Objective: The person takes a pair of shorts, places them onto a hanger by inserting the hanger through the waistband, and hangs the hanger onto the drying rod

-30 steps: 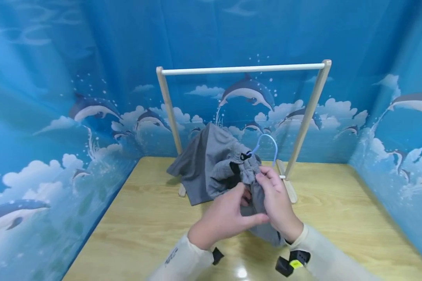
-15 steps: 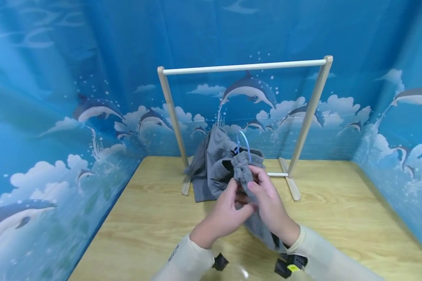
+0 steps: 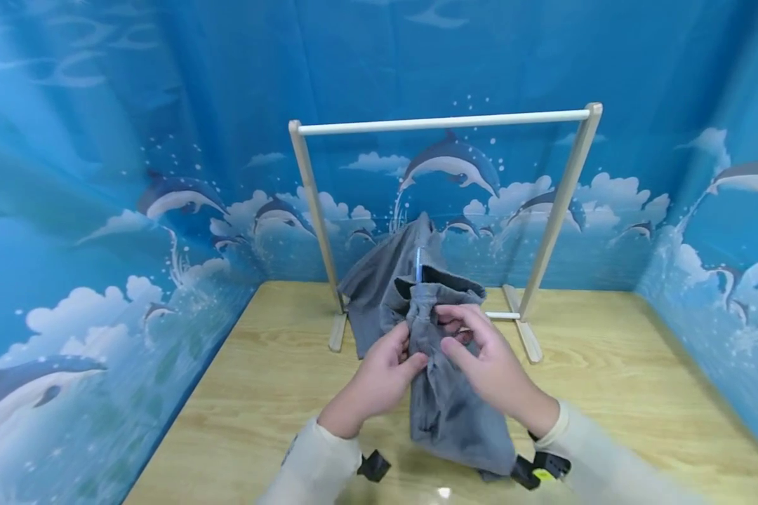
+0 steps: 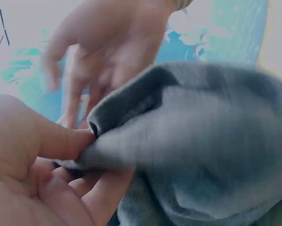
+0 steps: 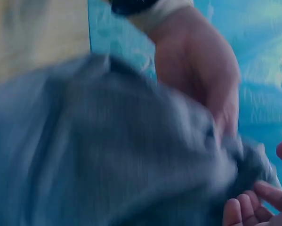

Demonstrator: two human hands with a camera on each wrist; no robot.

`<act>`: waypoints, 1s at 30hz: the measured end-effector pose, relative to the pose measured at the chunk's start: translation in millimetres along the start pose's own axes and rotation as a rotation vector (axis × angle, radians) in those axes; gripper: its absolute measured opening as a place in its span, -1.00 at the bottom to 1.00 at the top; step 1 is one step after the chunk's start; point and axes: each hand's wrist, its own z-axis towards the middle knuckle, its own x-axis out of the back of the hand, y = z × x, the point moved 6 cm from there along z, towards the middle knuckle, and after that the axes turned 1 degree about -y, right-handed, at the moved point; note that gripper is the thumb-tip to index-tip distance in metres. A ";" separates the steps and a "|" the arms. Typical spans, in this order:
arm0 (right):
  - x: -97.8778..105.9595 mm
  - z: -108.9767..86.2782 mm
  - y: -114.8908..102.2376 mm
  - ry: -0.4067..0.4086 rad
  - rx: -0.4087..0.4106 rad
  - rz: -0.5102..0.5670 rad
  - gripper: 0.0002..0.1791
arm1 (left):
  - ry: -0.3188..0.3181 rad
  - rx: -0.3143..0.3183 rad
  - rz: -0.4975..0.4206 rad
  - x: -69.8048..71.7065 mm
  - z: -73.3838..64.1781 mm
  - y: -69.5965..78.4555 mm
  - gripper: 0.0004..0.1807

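Observation:
Grey pants point(image 3: 457, 414) with a gathered waistband hang bunched in front of me, one leg spread to the far left and another part draped toward me. A light blue hanger's hook point(image 3: 419, 264) shows above the waistband; the rest of it is hidden in the cloth. My left hand point(image 3: 380, 373) pinches the waistband edge between thumb and fingers, plainly seen in the left wrist view at the cloth edge point(image 4: 110, 148). At the waistband's right side is my right hand point(image 3: 489, 361), fingers loosely bent near the cloth, thumb held apart from them.
A rack with wooden posts and a white top bar point(image 3: 442, 125) stands behind the pants. Its right foot point(image 3: 529, 340) rests on the wood-grain table point(image 3: 240, 414). Blue dolphin-print curtains point(image 3: 164, 140) enclose the back and sides.
The pants have turned and swung, with the near part now draped toward me. The hanger hook has shifted left and looks edge-on. My right thumb and fingers have parted from the waistband.

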 end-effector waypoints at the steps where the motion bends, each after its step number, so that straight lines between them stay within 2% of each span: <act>1: 8.6 2.5 1.3 0.026 0.013 -0.023 -0.63 | 0.023 -0.011 0.049 5.7 -0.6 1.0 -0.78; 2: 18.3 5.4 2.4 0.059 0.027 -0.039 -0.66 | 0.054 -0.021 0.099 12.0 -1.2 2.7 -0.85; 5: 53.1 14.4 5.0 0.173 0.118 -0.115 -0.67 | 0.144 -0.065 0.174 31.4 -1.5 10.4 -0.82; 8: 91.2 24.0 5.2 0.275 0.235 -0.310 -0.54 | 0.186 -0.113 0.166 48.9 1.7 15.2 -0.70; 10: 112.1 30.6 4.9 0.297 0.300 -0.481 -0.44 | 0.206 -0.131 0.174 59.6 4.8 15.8 -0.66; 12: 125.8 36.9 4.7 0.272 0.345 -0.633 -0.40 | 0.207 -0.163 0.201 68.8 8.8 14.4 -0.66; 13: 130.1 39.6 5.1 0.234 0.350 -0.688 -0.39 | 0.213 -0.179 0.230 72.5 10.8 14.3 -0.67; 16: 135.4 43.0 9.8 0.112 0.340 -0.785 -0.45 | 0.225 -0.229 0.307 77.8 16.6 13.0 -0.65; 19: 136.6 38.5 15.8 0.039 0.305 -0.810 -0.64 | 0.242 -0.270 0.332 77.3 22.7 11.5 -0.65; 23: 131.4 29.1 17.6 0.013 0.331 -0.761 -0.79 | 0.294 -0.249 0.277 78.8 27.9 7.1 -0.65; 27: 122.2 20.5 17.8 0.046 0.318 -0.650 -0.80 | 0.365 -0.220 0.206 82.6 32.3 2.4 -0.76; 30: 112.9 15.7 18.8 0.110 0.254 -0.598 -0.82 | 0.411 -0.238 0.228 86.6 34.7 0.9 -0.84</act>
